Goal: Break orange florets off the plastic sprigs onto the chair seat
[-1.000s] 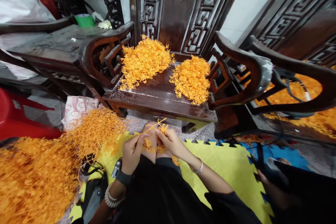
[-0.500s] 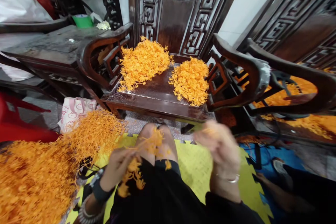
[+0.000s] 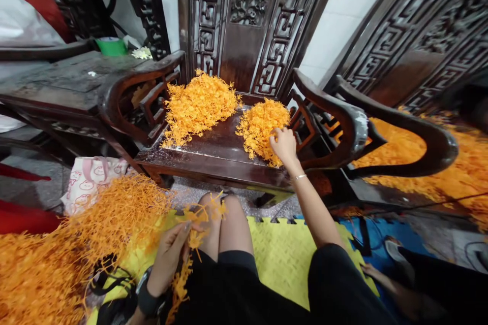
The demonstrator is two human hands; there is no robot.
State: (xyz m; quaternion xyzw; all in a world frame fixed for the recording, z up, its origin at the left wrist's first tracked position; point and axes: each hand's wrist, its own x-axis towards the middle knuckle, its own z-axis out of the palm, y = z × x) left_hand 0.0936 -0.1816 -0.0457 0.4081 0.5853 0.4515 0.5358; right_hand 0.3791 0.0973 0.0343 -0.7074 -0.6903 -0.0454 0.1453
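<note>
The left hand [image 3: 170,256] is pinching a thin, spiky orange plastic sprig [image 3: 194,228] just beside the bare knees. The right hand [image 3: 282,143] is resting, fingers curled, on the edge of the small pile [image 3: 259,124] of frilly orange bits, grip unclear. That pile is lying on the glossy dark wooden chair seat [image 3: 213,147] near the curved armrest [image 3: 328,106], apart from the bigger pile [image 3: 198,104], leaving bare seat between them and along the front edge, while a tangled heap [image 3: 57,259] is spreading left of the yellow foam mat [image 3: 282,254] with its toothed edge.
</note>
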